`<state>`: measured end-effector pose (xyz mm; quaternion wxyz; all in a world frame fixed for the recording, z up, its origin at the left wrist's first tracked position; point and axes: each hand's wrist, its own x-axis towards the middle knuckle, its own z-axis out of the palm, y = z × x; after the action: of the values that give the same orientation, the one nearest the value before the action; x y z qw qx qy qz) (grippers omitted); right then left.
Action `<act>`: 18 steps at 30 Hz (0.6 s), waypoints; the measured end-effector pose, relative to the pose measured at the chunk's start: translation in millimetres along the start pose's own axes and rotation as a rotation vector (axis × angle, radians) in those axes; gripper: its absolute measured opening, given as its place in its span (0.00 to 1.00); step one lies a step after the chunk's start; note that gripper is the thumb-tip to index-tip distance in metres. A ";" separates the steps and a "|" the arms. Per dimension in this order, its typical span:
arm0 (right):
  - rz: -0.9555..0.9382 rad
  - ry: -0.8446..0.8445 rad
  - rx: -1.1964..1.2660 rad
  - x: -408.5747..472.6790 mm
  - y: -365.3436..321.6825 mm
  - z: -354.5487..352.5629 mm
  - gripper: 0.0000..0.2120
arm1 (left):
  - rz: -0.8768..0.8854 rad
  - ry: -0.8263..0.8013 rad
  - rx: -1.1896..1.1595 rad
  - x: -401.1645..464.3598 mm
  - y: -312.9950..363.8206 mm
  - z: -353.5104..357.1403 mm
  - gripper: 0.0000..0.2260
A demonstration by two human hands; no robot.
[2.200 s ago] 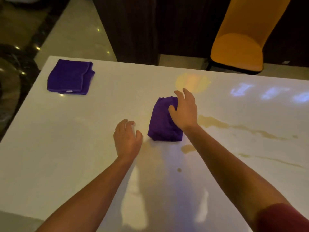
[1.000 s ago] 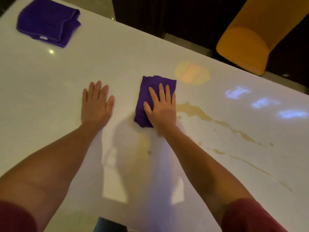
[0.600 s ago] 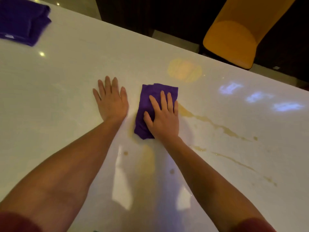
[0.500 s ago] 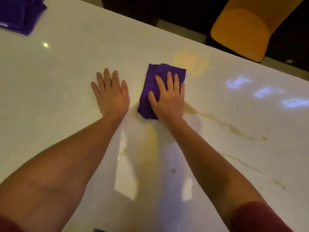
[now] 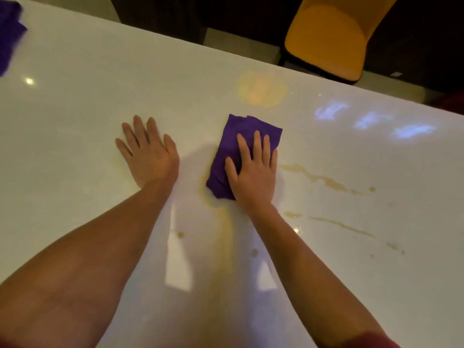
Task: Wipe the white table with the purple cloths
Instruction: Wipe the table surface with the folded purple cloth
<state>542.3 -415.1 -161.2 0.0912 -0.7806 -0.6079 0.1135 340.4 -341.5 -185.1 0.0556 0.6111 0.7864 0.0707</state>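
Observation:
A folded purple cloth (image 5: pixel 234 144) lies on the white table (image 5: pixel 75 101) near its middle. My right hand (image 5: pixel 253 172) presses flat on the cloth's near right part, fingers spread. My left hand (image 5: pixel 148 151) rests flat on the bare table, palm down, a little to the left of the cloth and not touching it. A second purple cloth (image 5: pixel 8 33) sits at the far left corner, cut off by the frame edge. Yellowish-brown spill streaks (image 5: pixel 324 179) run to the right of my right hand, with a smear (image 5: pixel 226 222) just below the cloth.
An orange chair (image 5: pixel 326 38) stands beyond the table's far edge at the upper right. Small brown drops (image 5: pixel 180 234) dot the table near my forearms. Light reflections show on the glossy top at the right.
My right hand has slid the cloth back and forth over the spill's left end, ending slightly nearer me. My left hand moved in from the left and now stays planted beside it.

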 end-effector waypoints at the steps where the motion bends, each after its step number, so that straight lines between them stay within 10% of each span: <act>1: 0.028 0.014 0.007 -23.9 8.9 0.2 0.31 | -0.001 0.004 -0.010 -0.4 -0.9 0.1 0.27; 18: 0.006 -0.031 0.021 80.1 5.7 -8.0 0.31 | 0.014 0.051 0.043 -6.0 3.6 1.4 0.28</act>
<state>568.7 -338.8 -160.4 0.0894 -0.7795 -0.6057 0.1321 345.6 -346.4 -185.9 0.0220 0.6155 0.7847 0.0698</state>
